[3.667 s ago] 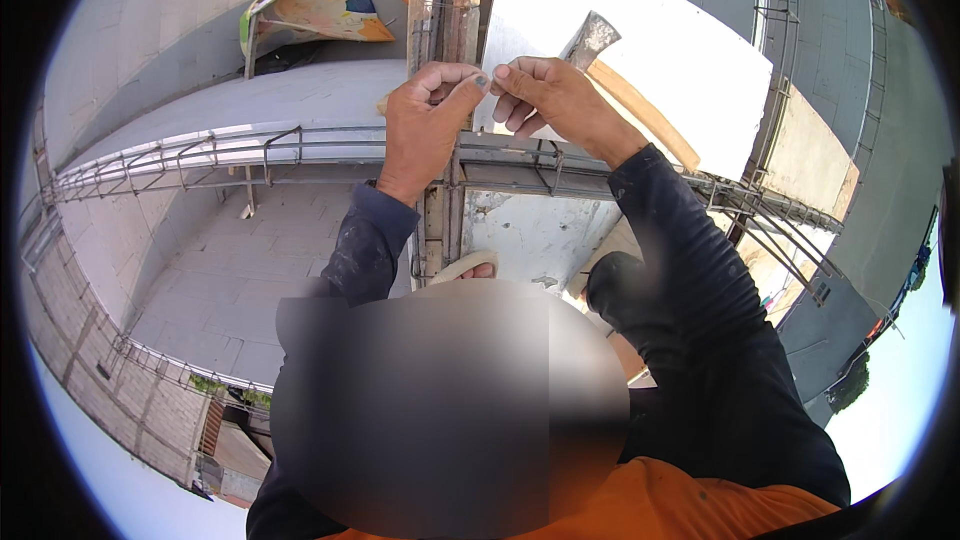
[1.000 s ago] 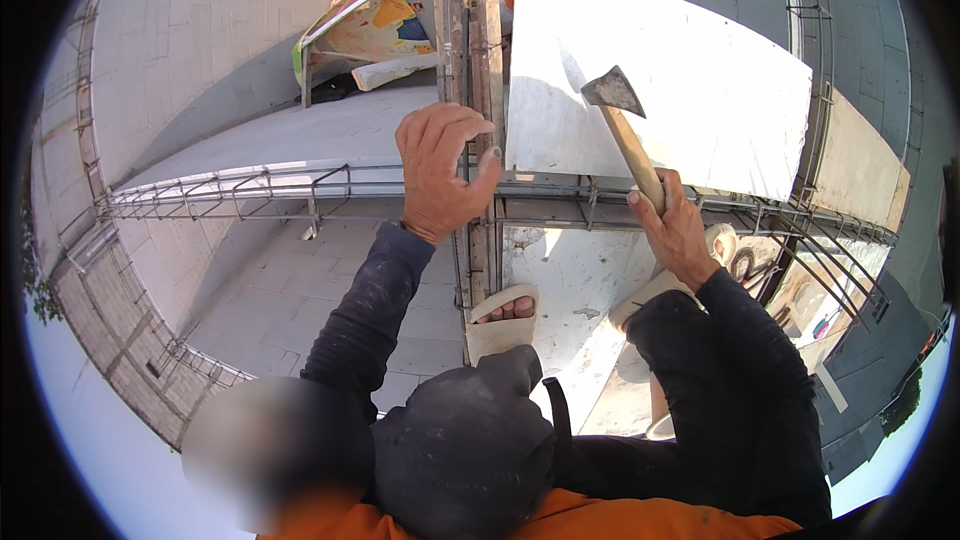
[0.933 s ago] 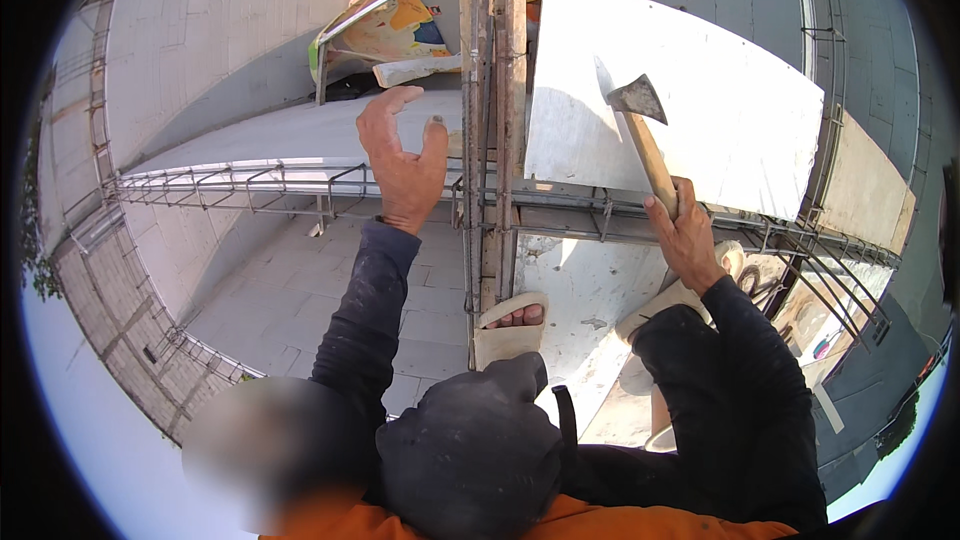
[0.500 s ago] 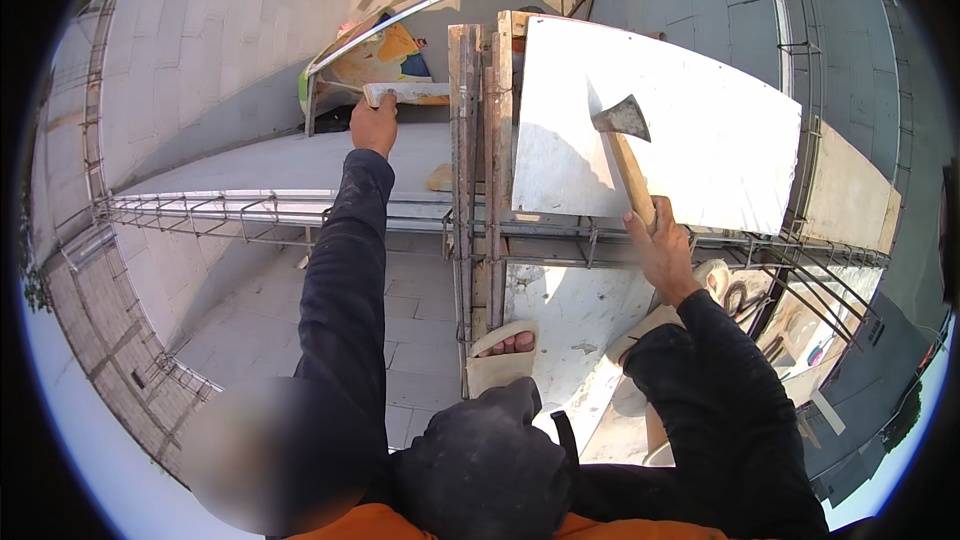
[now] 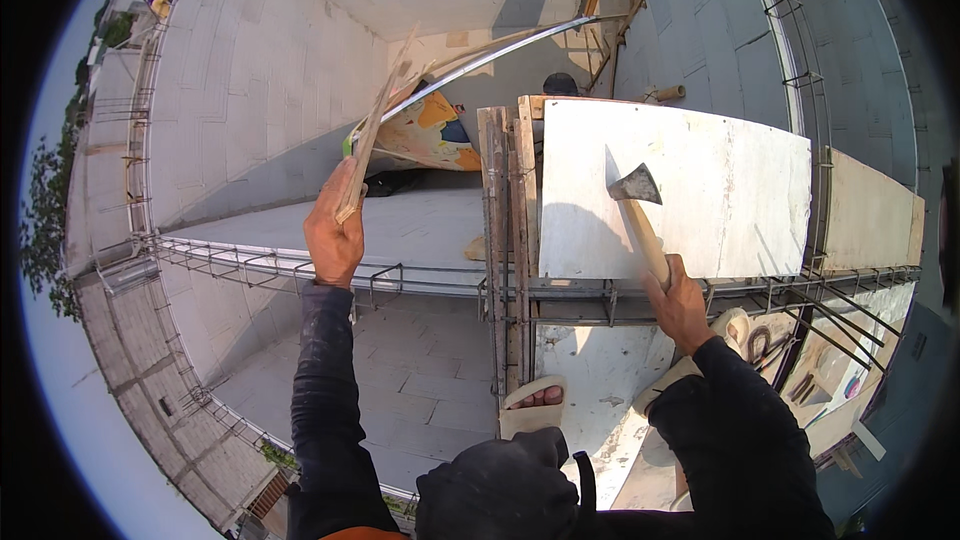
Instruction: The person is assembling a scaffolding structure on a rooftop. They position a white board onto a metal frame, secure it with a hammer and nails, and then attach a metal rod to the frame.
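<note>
My left hand (image 5: 336,232) is closed around the lower end of a narrow wooden strip (image 5: 378,125). The strip points up and away, leaning slightly right, and is held over the gap to the left of the boards. In my right hand (image 5: 682,306) is the wooden handle of a hatchet (image 5: 637,186). Its dark metal head is raised over a white panel (image 5: 740,180), and a shadow falls on the panel. Neither the strip nor the hatchet touches the other.
Upright timber planks (image 5: 505,200) stand left of the panel. A rebar cage (image 5: 270,265) runs across, with bars sticking out (image 5: 840,320) at right. My sandalled left foot (image 5: 535,400) rests on a whitish board. Block walls (image 5: 260,60) surround a drop at left. A curved metal-edged strip (image 5: 490,55) lies beyond.
My left hand has moved left and nearer, swinging the wooden strip from sideways to pointing away from me. The hatchet stays raised in my right hand. The whole view has shifted.
</note>
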